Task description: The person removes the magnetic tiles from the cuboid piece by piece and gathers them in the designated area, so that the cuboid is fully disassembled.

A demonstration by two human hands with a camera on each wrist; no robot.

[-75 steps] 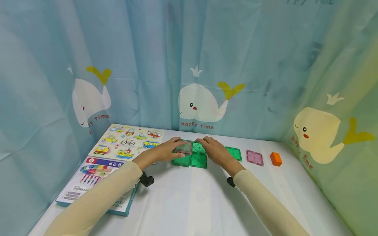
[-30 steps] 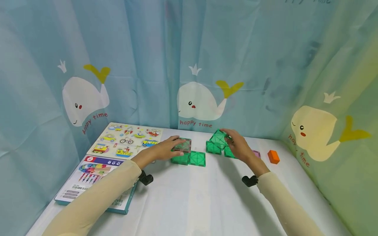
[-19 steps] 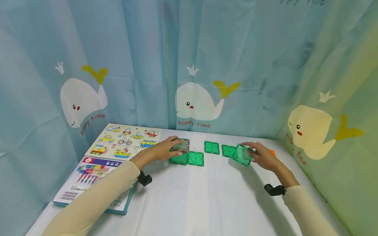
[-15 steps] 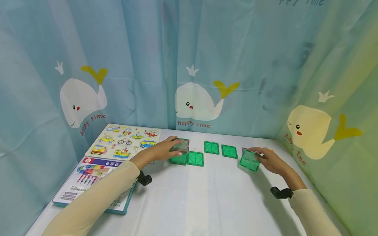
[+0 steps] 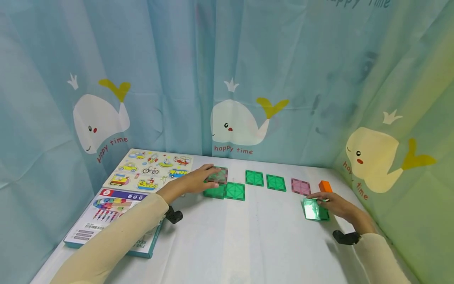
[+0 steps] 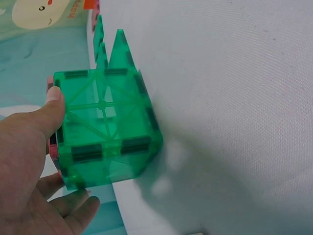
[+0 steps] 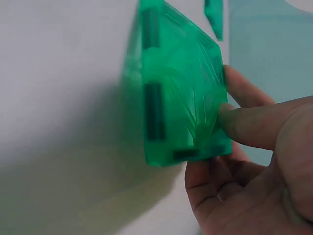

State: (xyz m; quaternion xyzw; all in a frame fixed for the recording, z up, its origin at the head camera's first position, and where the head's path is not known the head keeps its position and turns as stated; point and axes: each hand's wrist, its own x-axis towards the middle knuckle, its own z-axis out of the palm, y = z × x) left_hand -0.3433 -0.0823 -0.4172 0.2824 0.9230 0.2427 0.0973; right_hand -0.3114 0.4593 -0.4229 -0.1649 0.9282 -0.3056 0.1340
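Observation:
My left hand (image 5: 196, 180) grips a small box built of green magnetic tiles (image 6: 105, 117) with a pink tile (image 5: 221, 175) on top. In the left wrist view its thumb lies on one edge, and the other fingers reach round the far side. A flat green tile (image 5: 235, 191) lies against the box's right side. Out to the right, my right hand (image 5: 338, 207) pinches a green square magnetic tile (image 7: 183, 93) by one edge between thumb and fingers. That tile is tilted low over the table, with glare on its face; whether it touches the table I cannot tell.
Two green square tiles (image 5: 276, 182) and a pink square tile (image 5: 300, 186) lie in a row between the hands. An orange block (image 5: 325, 186) stands beyond the right hand. At left lie a vehicle picture board (image 5: 142, 167) and a bead box (image 5: 88, 215); curtains (image 5: 184, 79) enclose the table.
My right hand has lifted a green tile from beside the box and carried it right, past the row, to in front of the pink tile. The left hand has stayed on the box.

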